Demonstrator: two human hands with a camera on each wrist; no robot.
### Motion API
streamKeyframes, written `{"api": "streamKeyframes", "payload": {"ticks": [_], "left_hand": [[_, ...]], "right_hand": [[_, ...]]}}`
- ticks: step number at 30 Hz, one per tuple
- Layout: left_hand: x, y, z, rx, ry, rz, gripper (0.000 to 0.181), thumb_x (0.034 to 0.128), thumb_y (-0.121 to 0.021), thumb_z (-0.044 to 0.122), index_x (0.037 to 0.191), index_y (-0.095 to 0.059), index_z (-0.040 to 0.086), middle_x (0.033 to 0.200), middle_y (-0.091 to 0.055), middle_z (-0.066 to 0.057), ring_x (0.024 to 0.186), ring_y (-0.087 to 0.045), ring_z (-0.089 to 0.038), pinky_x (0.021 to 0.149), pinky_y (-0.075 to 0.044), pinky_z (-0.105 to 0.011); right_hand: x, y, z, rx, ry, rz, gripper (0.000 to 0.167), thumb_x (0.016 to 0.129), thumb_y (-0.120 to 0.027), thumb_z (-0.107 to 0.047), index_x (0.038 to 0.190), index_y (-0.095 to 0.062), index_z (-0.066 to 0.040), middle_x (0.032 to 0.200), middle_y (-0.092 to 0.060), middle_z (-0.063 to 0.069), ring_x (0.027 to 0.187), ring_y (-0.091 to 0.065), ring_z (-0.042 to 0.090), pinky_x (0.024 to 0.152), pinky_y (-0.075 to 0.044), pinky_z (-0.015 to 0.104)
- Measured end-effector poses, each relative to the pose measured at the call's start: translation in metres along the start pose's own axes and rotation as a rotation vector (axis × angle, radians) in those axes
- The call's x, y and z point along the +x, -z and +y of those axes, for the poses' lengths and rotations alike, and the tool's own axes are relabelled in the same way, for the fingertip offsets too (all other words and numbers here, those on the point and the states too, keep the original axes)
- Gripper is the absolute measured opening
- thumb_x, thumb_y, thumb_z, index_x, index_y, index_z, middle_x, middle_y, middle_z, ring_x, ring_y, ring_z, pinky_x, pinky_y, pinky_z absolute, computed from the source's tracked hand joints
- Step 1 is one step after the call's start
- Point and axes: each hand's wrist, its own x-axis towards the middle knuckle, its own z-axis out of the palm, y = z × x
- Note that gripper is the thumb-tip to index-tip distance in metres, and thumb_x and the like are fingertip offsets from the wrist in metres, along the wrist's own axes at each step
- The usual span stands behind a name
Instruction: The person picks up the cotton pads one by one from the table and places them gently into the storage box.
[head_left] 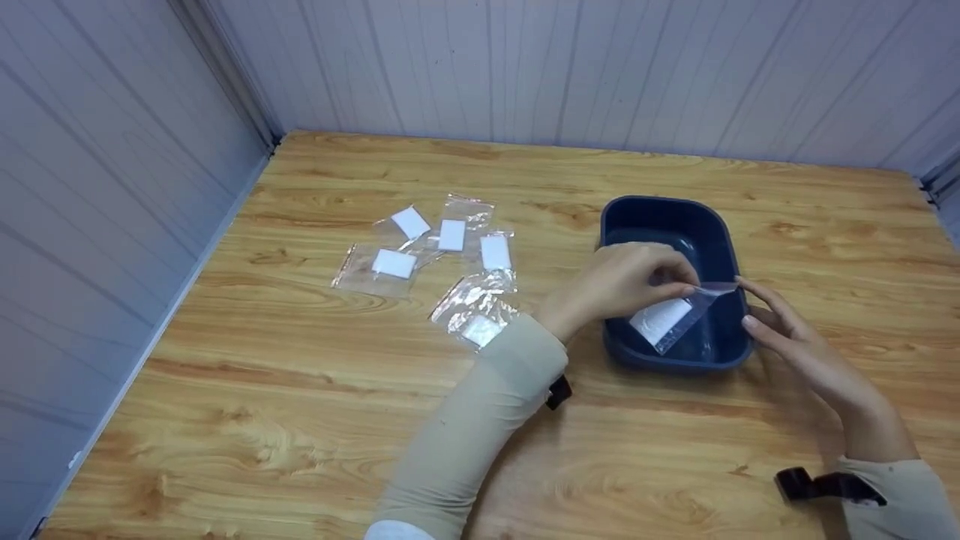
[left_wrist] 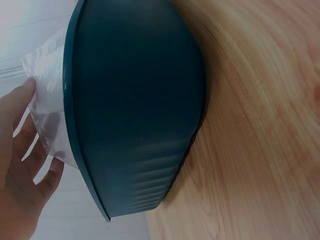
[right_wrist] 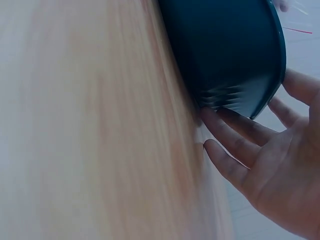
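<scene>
The left hand (head_left: 637, 281) is over the dark blue bin (head_left: 671, 365), pinching the top edge of a clear zip bag with a white rectangular piece (head_left: 660, 321) inside. The bag hangs tilted within the bin's opening. In the left wrist view, the left hand (left_wrist: 22, 155) and clear bag (left_wrist: 49, 75) show beyond the bin's wall (left_wrist: 135, 100). At the bin's right side, the right hand (head_left: 810, 360) rests its extended fingers against the rim. Through the right wrist view, the right hand (right_wrist: 280, 160) touches the bin's outer wall (right_wrist: 225, 50) with fingers spread.
Several clear bags with white pieces lie on the wooden table (head_left: 262, 360) left of the bin, some overlapping, such as one bag (head_left: 394, 264) at the left and another (head_left: 480, 330) close to the left sleeve. Panelled walls (head_left: 525, 75) stand behind and at the left.
</scene>
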Motion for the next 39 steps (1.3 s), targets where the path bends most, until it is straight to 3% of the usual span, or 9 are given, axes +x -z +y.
{"api": "streamKeyframes", "payload": {"ticks": [3,9,13,16,17,22,24,36,39], "left_hand": [[0.000,0.000,0.001,0.018,0.029,0.004,0.020,0.0980,-0.062,0.038,0.111,-0.073,0.027,0.107,-0.068,0.018,0.099,-0.057,0.004,0.086,-0.042,-0.014],[-0.001,0.002,0.004,0.045,0.021,0.007,0.024,0.0970,-0.064,0.039,0.116,-0.072,0.027,0.113,-0.067,0.018,0.103,-0.058,0.004,0.086,-0.043,-0.014],[-0.005,0.006,0.005,0.044,-0.022,-0.005,0.024,0.0978,-0.063,0.037,0.117,-0.072,0.026,0.114,-0.066,0.017,0.106,-0.058,0.002,0.089,-0.041,-0.014],[-0.010,0.010,0.007,0.021,-0.041,-0.029,0.024,0.0987,-0.062,0.036,0.118,-0.071,0.025,0.114,-0.066,0.016,0.107,-0.057,0.001,0.092,-0.040,-0.013],[-0.012,0.012,0.007,0.013,-0.048,-0.036,0.024,0.0989,-0.062,0.035,0.119,-0.071,0.025,0.115,-0.066,0.015,0.108,-0.057,0.001,0.092,-0.040,-0.013],[-0.019,0.018,0.009,-0.002,-0.071,-0.054,0.026,0.0987,-0.062,0.036,0.119,-0.070,0.023,0.115,-0.066,0.014,0.108,-0.056,0.002,0.094,-0.039,-0.013],[-0.023,0.020,0.008,-0.006,-0.073,-0.058,0.025,0.0984,-0.062,0.036,0.118,-0.071,0.022,0.115,-0.066,0.014,0.108,-0.056,0.001,0.093,-0.039,-0.013],[-0.043,0.032,-0.005,-0.055,-0.118,-0.047,0.022,0.0986,-0.064,0.029,0.116,-0.071,0.017,0.114,-0.067,0.009,0.108,-0.059,-0.006,0.091,-0.042,-0.016],[-0.051,0.038,-0.010,-0.058,-0.126,-0.037,0.022,0.0981,-0.065,0.028,0.115,-0.072,0.015,0.113,-0.067,0.008,0.103,-0.059,-0.004,0.088,-0.044,-0.017]], "right_hand": [[0.000,0.001,0.000,0.012,-0.005,0.001,0.058,0.108,-0.041,-0.029,0.159,-0.015,-0.032,0.159,-0.017,0.027,0.143,-0.020,0.045,0.090,-0.037,0.009],[-0.001,0.000,0.000,0.010,-0.015,-0.007,0.058,0.109,-0.041,-0.030,0.159,-0.013,-0.032,0.160,-0.015,0.025,0.143,-0.017,0.046,0.089,-0.035,0.009],[-0.001,0.000,-0.001,0.009,-0.035,-0.014,0.058,0.108,-0.041,-0.032,0.159,-0.012,-0.033,0.161,-0.016,0.023,0.144,-0.016,0.045,0.108,-0.030,0.031],[-0.001,0.000,-0.001,0.017,-0.043,-0.014,0.059,0.108,-0.041,-0.033,0.159,-0.012,-0.034,0.161,-0.015,0.024,0.144,-0.015,0.045,0.112,-0.023,0.053],[-0.001,0.000,-0.001,0.019,-0.041,-0.013,0.059,0.108,-0.041,-0.032,0.159,-0.012,-0.034,0.160,-0.015,0.024,0.144,-0.015,0.045,0.112,-0.023,0.053],[0.000,0.001,0.000,0.021,-0.030,-0.003,0.059,0.108,-0.041,-0.030,0.159,-0.013,-0.032,0.161,-0.015,0.024,0.144,-0.017,0.043,0.108,-0.030,0.028],[0.000,0.000,0.001,0.017,-0.022,-0.001,0.058,0.108,-0.041,-0.029,0.159,-0.013,-0.031,0.161,-0.014,0.023,0.144,-0.017,0.043,0.096,-0.033,0.014],[0.001,-0.001,0.002,0.014,-0.010,0.008,0.058,0.108,-0.042,-0.028,0.159,-0.015,-0.031,0.159,-0.016,0.024,0.142,-0.024,0.036,0.088,-0.034,0.007],[0.001,-0.002,0.001,0.023,0.010,0.006,0.057,0.108,-0.041,-0.027,0.159,-0.015,-0.030,0.157,-0.019,0.026,0.139,-0.033,0.022,0.090,-0.036,0.009]]}}
